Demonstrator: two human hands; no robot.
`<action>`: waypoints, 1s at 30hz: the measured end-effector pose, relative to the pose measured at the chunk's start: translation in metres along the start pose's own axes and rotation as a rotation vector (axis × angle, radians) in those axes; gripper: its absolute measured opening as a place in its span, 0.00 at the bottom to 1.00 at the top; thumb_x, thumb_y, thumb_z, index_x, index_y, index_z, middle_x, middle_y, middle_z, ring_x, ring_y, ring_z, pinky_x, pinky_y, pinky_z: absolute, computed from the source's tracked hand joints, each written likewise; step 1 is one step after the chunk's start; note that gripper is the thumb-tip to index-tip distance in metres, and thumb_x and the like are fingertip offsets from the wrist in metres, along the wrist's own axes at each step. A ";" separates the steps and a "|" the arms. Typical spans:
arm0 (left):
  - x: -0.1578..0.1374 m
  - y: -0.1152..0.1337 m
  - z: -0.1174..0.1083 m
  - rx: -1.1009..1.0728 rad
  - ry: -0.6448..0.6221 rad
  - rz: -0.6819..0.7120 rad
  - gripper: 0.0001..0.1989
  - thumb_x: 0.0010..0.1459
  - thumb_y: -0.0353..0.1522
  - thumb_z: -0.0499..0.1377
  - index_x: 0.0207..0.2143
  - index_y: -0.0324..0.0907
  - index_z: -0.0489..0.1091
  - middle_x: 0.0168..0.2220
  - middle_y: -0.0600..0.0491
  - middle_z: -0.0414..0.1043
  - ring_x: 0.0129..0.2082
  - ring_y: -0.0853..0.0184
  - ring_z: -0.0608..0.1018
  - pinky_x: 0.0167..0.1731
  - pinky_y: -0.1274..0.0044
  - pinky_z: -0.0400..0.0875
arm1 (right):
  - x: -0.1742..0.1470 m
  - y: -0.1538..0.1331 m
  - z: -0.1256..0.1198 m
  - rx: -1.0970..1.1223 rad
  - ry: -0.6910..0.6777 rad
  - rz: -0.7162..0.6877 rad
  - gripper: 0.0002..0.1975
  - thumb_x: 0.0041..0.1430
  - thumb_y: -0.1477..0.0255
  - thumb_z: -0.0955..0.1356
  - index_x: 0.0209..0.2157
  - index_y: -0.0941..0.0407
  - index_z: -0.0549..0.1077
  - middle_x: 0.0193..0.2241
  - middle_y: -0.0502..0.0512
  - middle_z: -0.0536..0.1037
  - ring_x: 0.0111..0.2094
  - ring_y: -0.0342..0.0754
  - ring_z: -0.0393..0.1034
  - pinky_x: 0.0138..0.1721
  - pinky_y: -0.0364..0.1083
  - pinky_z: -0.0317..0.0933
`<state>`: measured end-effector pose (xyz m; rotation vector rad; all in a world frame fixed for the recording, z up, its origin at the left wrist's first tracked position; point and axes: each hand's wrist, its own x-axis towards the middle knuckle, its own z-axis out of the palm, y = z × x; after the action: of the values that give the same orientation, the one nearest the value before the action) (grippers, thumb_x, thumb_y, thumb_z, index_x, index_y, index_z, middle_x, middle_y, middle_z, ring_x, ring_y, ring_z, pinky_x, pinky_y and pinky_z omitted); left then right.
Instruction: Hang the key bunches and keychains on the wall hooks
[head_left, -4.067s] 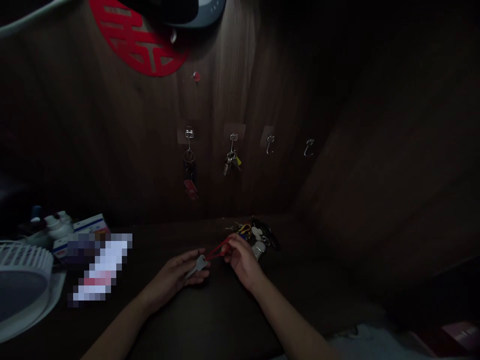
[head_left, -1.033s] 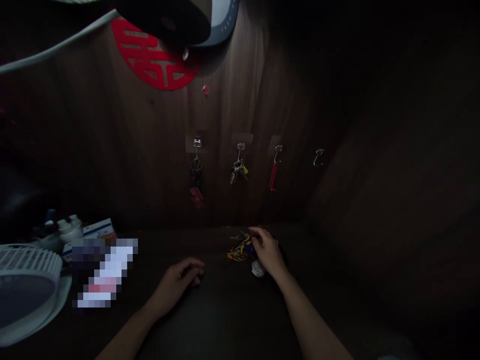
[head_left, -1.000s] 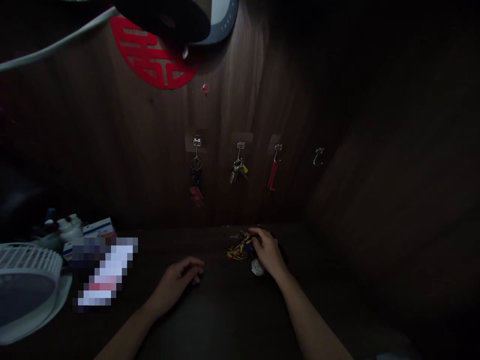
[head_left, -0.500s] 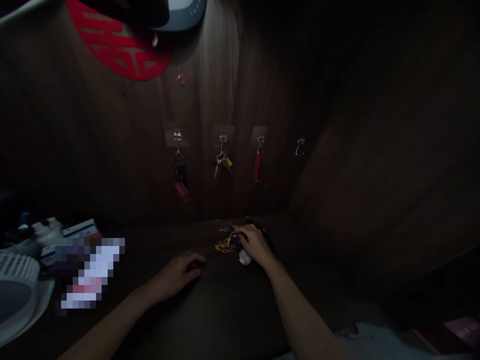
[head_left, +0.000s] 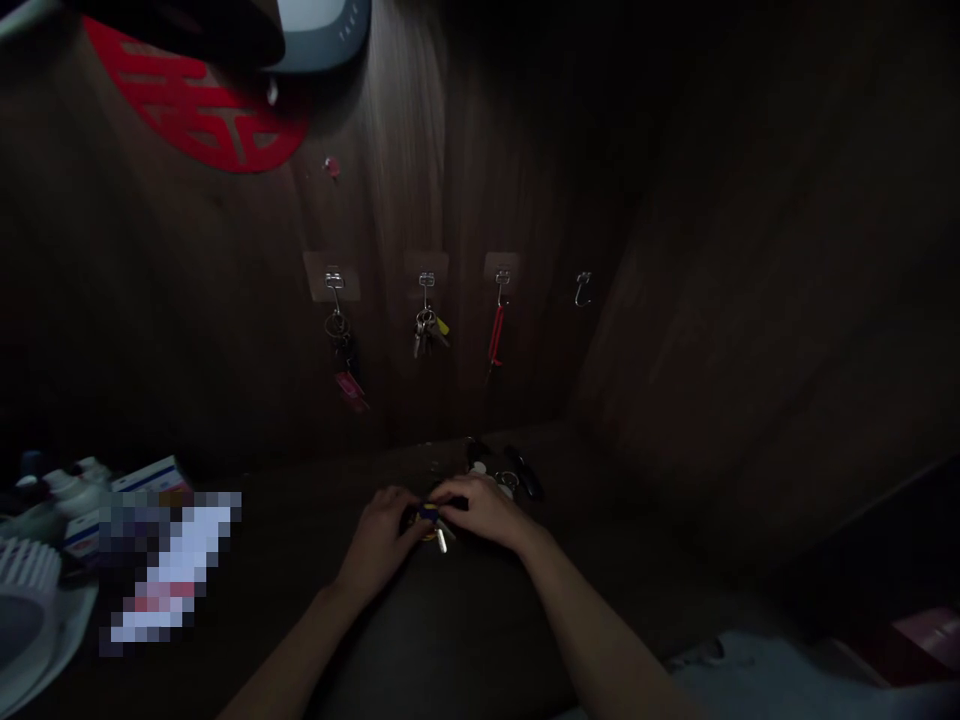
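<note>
Head view, pretty dim: got a small blue-and-yellow bundle with keys (head_left: pixel 428 512) low down near the middle, at the dark wood-grain tabletop (head_left: pixel 390 620). Can't tell if resting on it or lifted a bit. Mostly buried under fingers, with a bright silver flat key (head_left: pixel 442 541) poking out toward the wearer. Gripped from both sides: pinched between thumb and curled fingers of the left hand (head_left: pixel 381 535), and pinched likewise by the right hand (head_left: pixel 480 508). Hardly any gap between the two. Too dark to make out exact fingertip contact. Just behind the right hand, a loose pile of black fobs and pale round tags (head_left: pixel 507 478). Up on the dark wood wall (head_left: pixel 420 400), a thin red cord loop (head_left: pixel 496 335) hanging from a silver metal hook (head_left: pixel 502 288).
</note>
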<state>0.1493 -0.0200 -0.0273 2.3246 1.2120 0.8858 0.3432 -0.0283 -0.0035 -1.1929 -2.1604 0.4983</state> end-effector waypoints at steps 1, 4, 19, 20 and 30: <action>-0.002 -0.003 -0.003 0.013 -0.001 -0.008 0.08 0.53 0.38 0.57 0.33 0.44 0.70 0.36 0.51 0.71 0.38 0.60 0.72 0.39 0.69 0.65 | 0.001 -0.003 0.002 0.023 -0.017 -0.009 0.11 0.53 0.74 0.66 0.39 0.50 0.75 0.34 0.48 0.79 0.37 0.44 0.73 0.41 0.42 0.61; -0.007 -0.009 -0.013 0.019 -0.022 -0.031 0.09 0.54 0.39 0.56 0.28 0.44 0.69 0.33 0.51 0.71 0.37 0.61 0.72 0.37 0.70 0.65 | 0.002 -0.009 0.005 0.061 -0.048 -0.012 0.12 0.54 0.74 0.66 0.40 0.51 0.75 0.36 0.48 0.79 0.38 0.44 0.73 0.41 0.42 0.61; -0.015 -0.018 -0.033 -0.226 0.130 -0.283 0.11 0.58 0.40 0.50 0.34 0.46 0.68 0.32 0.56 0.74 0.35 0.65 0.76 0.36 0.76 0.68 | 0.003 0.007 -0.004 -0.188 0.182 0.339 0.11 0.58 0.69 0.61 0.35 0.49 0.75 0.28 0.49 0.78 0.28 0.45 0.71 0.28 0.41 0.56; -0.015 -0.017 -0.033 -0.219 0.107 -0.255 0.11 0.58 0.40 0.50 0.37 0.46 0.69 0.36 0.56 0.75 0.37 0.64 0.75 0.39 0.75 0.68 | 0.004 0.009 -0.004 -0.218 0.182 0.367 0.11 0.58 0.69 0.61 0.36 0.49 0.75 0.28 0.49 0.78 0.29 0.46 0.72 0.28 0.41 0.55; -0.016 -0.007 -0.030 -0.089 -0.193 0.114 0.08 0.55 0.35 0.56 0.38 0.50 0.73 0.42 0.53 0.73 0.43 0.62 0.71 0.44 0.69 0.64 | 0.020 0.002 0.009 -0.374 0.233 0.365 0.09 0.56 0.72 0.63 0.39 0.51 0.73 0.37 0.53 0.75 0.41 0.49 0.67 0.39 0.45 0.57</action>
<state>0.1175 -0.0282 -0.0148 2.3636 0.9505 0.7167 0.3301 -0.0102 -0.0043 -1.7725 -1.8900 0.0902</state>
